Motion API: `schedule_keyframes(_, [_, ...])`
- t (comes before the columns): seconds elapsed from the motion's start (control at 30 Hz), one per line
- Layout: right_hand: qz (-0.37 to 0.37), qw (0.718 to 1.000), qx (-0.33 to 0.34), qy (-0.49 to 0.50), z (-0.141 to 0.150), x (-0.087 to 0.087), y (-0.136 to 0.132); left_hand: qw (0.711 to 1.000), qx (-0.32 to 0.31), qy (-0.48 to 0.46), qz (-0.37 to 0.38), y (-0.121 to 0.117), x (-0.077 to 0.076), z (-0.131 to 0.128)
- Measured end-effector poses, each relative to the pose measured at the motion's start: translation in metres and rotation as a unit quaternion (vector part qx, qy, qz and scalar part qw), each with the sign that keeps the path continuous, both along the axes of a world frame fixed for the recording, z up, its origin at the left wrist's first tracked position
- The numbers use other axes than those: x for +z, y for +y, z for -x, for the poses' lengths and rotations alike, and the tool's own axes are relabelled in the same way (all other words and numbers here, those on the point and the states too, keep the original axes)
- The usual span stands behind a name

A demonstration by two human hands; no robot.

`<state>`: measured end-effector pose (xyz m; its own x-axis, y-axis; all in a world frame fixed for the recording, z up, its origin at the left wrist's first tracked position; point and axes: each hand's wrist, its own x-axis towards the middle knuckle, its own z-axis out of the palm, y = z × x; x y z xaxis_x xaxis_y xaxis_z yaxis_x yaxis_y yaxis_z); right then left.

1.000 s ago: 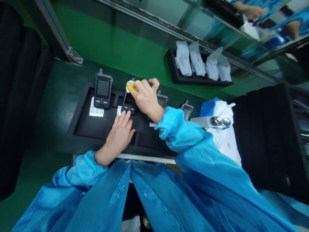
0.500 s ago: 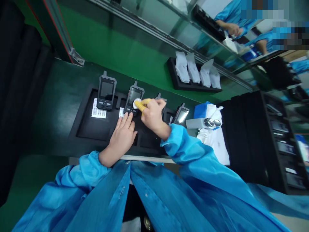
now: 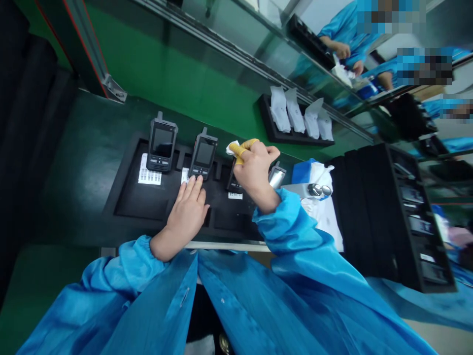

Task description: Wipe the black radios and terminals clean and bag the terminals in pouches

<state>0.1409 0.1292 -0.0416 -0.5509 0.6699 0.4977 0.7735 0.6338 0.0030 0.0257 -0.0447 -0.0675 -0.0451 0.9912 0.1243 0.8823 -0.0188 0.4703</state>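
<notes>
Handsets and blue smocks — it's a workshop.

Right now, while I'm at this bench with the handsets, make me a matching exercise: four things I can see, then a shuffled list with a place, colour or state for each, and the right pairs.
Things
1. Left hand
2. Right hand
3. White packets
4. Finger covers

Places, colours, states
A. Yellow
B. In a black tray
C. Fingertips at the lower end of the second handset from the left
D. Holding a white wad

Pairs: 1-C, 2-D, 3-B, 4-A
</notes>
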Motion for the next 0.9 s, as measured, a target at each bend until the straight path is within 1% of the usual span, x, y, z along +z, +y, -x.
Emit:
schedule_keyframes(0.1, [0.036, 0.998, 0.045, -0.021, 0.01, -0.001, -0.001, 1.0, 0.0, -0.006, 0.001, 0.0, 0.0, 0.0])
schedule_keyframes(0.2, [0.068, 0.994, 0.067, -0.052, 0.025, -0.01, -0.002, 1.0, -0.001, 0.0, 0.013, 0.001, 0.002, 0.001])
schedule_keyframes(0.27, [0.074, 0.992, 0.078, -0.068, 0.026, -0.018, -0.009, 1.0, -0.004, 0.004, 0.018, 0.002, 0.004, 0.001])
schedule_keyframes(0.33, [0.082, 0.986, 0.112, -0.095, 0.018, -0.026, -0.023, 1.0, -0.006, 0.001, 0.011, 0.001, 0.004, 0.0])
schedule_keyframes(0.4, [0.091, 0.974, 0.162, -0.126, 0.006, -0.03, -0.039, 1.0, -0.003, -0.011, -0.016, -0.002, 0.004, 0.0])
schedule_keyframes(0.47, [0.092, 0.966, 0.199, -0.14, -0.003, -0.028, -0.051, 0.997, 0.007, -0.025, -0.069, -0.008, 0.003, 0.002])
schedule_keyframes(0.53, [0.081, 0.967, 0.202, -0.133, -0.001, -0.02, -0.053, 0.99, 0.028, -0.033, -0.135, -0.017, 0.004, 0.009])
schedule_keyframes(0.6, [0.071, 0.974, 0.18, -0.119, 0.016, -0.009, -0.046, 0.981, 0.065, -0.027, -0.18, -0.025, 0.005, 0.022])
schedule_keyframes(0.63, [0.069, 0.977, 0.167, -0.114, 0.029, -0.003, -0.04, 0.979, 0.088, -0.02, -0.185, -0.028, 0.006, 0.03])
schedule_keyframes(0.67, [0.072, 0.978, 0.16, -0.114, 0.045, 0.003, -0.033, 0.978, 0.11, -0.012, -0.177, -0.03, 0.006, 0.038])
schedule_keyframes(0.73, [0.076, 0.977, 0.16, -0.12, 0.079, 0.01, -0.02, 0.981, 0.14, 0.003, -0.137, -0.031, 0.006, 0.053])
schedule_keyframes(0.8, [0.075, 0.976, 0.17, -0.117, 0.108, 0.01, -0.011, 0.985, 0.146, 0.016, -0.088, -0.031, 0.004, 0.062])
schedule_keyframes(0.83, [0.073, 0.975, 0.176, -0.111, 0.117, 0.008, -0.01, 0.987, 0.144, 0.02, -0.068, -0.03, 0.003, 0.065])
schedule_keyframes(0.9, [0.07, 0.974, 0.188, -0.103, 0.126, 0.0, -0.015, 0.989, 0.14, 0.025, -0.041, -0.029, 0.002, 0.065])
